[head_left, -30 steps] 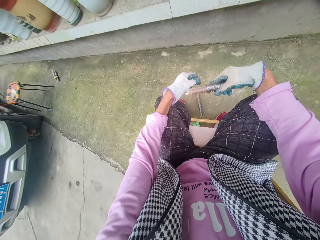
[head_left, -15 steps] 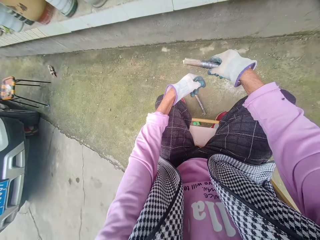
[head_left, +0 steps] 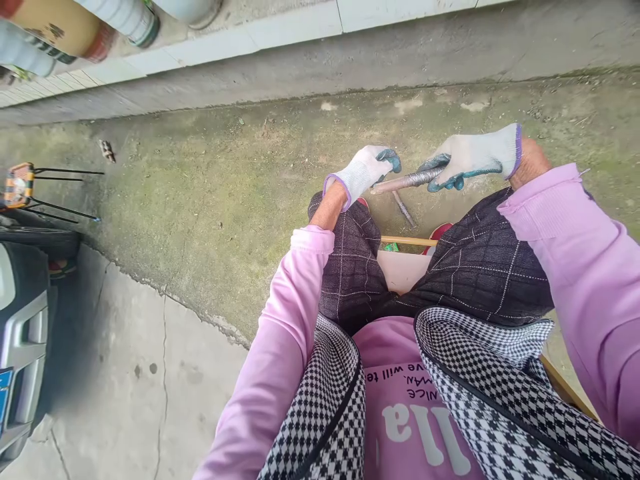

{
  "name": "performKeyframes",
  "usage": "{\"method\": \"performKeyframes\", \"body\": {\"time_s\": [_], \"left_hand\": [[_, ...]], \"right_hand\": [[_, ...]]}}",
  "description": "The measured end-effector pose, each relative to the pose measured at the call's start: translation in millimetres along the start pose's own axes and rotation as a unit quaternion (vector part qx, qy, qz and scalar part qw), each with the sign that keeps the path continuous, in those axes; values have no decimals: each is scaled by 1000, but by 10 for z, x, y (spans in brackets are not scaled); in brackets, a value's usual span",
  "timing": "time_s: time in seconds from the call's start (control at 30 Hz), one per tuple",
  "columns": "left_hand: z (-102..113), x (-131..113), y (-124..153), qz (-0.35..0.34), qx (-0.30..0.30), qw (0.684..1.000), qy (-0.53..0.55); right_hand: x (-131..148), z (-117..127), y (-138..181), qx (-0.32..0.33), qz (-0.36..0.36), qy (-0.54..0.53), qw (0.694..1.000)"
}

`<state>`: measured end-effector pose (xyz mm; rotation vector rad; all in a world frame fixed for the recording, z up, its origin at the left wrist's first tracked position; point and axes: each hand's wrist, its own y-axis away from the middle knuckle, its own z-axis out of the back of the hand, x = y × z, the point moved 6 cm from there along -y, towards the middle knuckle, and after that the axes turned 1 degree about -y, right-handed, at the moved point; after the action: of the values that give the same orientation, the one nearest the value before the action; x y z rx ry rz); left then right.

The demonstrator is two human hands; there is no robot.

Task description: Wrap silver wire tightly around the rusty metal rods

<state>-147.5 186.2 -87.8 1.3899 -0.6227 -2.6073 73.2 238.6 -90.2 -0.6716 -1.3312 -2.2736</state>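
My right hand (head_left: 463, 160), in a white glove with blue-green coated fingers, is closed around a short wooden stick (head_left: 387, 186) with silvery wire or tape wound round it. The stick's bare end points left, just below my left hand's fingers. My left hand (head_left: 373, 167), gloved alike, has its fingers curled in. A thin greyish rod (head_left: 404, 209) slants from beneath them down towards the ground between my feet. The stick crosses in front of the rod's upper part, so the grip there is partly hidden. Whether stick and rod touch, I cannot tell.
My knees in dark checked trousers (head_left: 350, 273) flank a yellowish bar (head_left: 407, 240). A raised ledge (head_left: 300, 28) with pots (head_left: 70, 30) runs along the top. At left stand a small woven stool (head_left: 19, 185) and a car (head_left: 25, 333). Mossy concrete (head_left: 200, 187) lies around me.
My right hand has come down with the stick, whose free end has dropped from above my left hand to just below its fingers. My left hand has shifted slightly left.
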Motion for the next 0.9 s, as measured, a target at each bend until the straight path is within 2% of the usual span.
{"method": "performKeyframes", "body": {"time_s": [0.1,0.2,0.33,0.43,0.5,0.57,0.67,0.8,0.9], "left_hand": [[12,-40,21,-22,10,999,32],[-29,-60,73,-30,58,995,79],[-87,-30,64,-3,54,996,76],[-138,24,7,21,51,996,71],[-160,41,-6,23,57,995,81],[-176,29,19,16,71,994,80],[-162,-21,100,25,72,995,58],[-55,-76,157,47,21,998,40],[15,-40,117,49,-17,998,23]], "right_hand": [[83,46,76,14,38,-18,999],[206,87,151,3,64,-73,995],[352,152,168,-68,73,-178,979],[434,189,91,-133,59,-206,968],[477,207,5,-165,38,-161,972],[507,237,-87,-189,6,-37,981],[511,284,-190,-198,-38,130,971],[416,259,-183,-170,-68,207,961],[266,156,-113,-125,-67,197,970]]}}
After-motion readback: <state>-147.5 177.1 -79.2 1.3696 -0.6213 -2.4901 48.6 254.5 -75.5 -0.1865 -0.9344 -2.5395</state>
